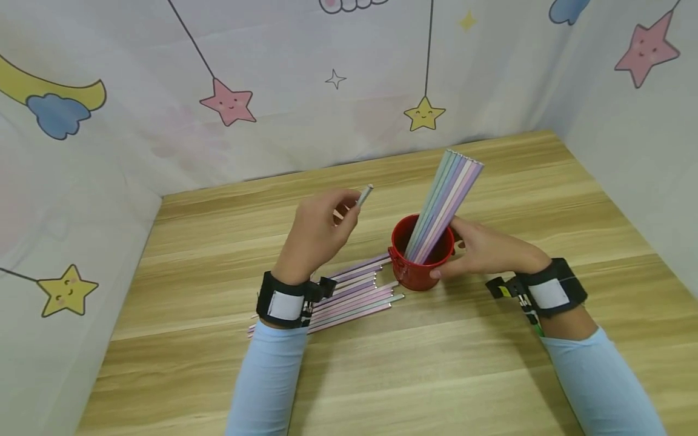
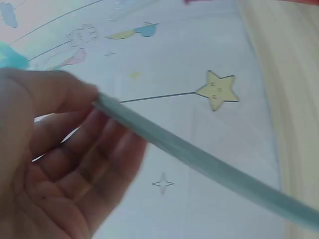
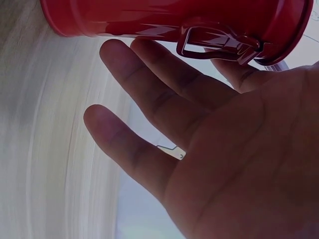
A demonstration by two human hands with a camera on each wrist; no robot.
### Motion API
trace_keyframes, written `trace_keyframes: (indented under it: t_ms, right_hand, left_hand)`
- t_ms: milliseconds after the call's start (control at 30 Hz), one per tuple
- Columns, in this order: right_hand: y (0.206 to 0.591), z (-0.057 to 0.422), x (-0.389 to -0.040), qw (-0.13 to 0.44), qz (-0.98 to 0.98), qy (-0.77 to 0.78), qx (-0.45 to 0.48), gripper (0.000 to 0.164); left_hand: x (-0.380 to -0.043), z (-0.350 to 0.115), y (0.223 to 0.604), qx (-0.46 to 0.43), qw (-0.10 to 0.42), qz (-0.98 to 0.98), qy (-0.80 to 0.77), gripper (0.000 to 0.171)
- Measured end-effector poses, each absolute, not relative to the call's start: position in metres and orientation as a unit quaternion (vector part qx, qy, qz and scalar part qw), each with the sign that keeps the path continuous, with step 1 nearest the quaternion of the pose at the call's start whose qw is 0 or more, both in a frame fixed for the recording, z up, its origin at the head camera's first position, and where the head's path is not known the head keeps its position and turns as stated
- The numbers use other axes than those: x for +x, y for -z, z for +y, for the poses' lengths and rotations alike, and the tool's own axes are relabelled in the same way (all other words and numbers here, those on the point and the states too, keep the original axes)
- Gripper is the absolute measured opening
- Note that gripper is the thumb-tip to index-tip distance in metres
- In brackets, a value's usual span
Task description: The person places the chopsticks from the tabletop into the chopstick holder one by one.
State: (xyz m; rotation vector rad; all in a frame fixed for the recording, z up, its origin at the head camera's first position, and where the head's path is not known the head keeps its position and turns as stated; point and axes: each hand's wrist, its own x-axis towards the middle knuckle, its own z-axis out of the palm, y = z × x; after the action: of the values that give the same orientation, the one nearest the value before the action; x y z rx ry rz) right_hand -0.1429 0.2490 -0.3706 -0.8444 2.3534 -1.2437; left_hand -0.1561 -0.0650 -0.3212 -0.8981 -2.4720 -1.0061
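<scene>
Wood-grain table (image 1: 207, 254), left hand (image 1: 320, 230) pinching grey-green stick (image 1: 365, 194), right hand (image 1: 488, 249) gripping red bucket (image 1: 416, 278) between both hands

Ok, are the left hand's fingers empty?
No, in the left wrist view the fingers of the left hand pinch a grey-green stick.

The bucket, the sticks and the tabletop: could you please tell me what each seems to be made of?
Bucket: probably painted metal, glossy red; sharp reflections suggest it, though plastic is possible.
Sticks: perhaps wood or paper with a smooth pastel coating; their even colour leaves the core open.
Tabletop: wood or wood-look laminate, low sheen, judging by its streaky grain.
</scene>
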Motion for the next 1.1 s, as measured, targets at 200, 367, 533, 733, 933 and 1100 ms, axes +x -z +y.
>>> trace_keyframes:
  t_ms: [200,367,533,733,933,1100]
  right_hand:
    - [0.371,0.248,-0.143,0.171,0.831,0.438,-0.298,0.092]
    - [0.371,0.248,-0.143,0.170,0.831,0.436,-0.300,0.091]
    - [0.373,0.248,-0.144,0.171,0.830,0.438,-0.300,0.092]
    - [0.371,0.248,-0.144,0.172,0.832,0.435,-0.297,0.092]
    - [0.371,0.247,-0.143,0.174,0.830,0.438,-0.298,0.091]
    - [0.372,0.247,-0.142,0.176,0.827,0.441,-0.301,0.090]
  left_hand:
    - [-0.145,-0.069,0.300,-0.313,0.312,-0.774,0.454,0.020]
    - [-0.136,-0.066,0.288,-0.294,0.391,-0.679,0.548,0.020]
    - [-0.127,-0.063,0.276,-0.261,0.449,-0.582,0.626,0.024]
    - [-0.120,-0.054,0.273,-0.250,0.425,-0.526,0.693,0.022]
    - [-0.121,-0.030,0.288,-0.310,0.343,-0.562,0.686,0.028]
    - [-0.120,-0.014,0.304,-0.344,0.281,-0.608,0.658,0.023]
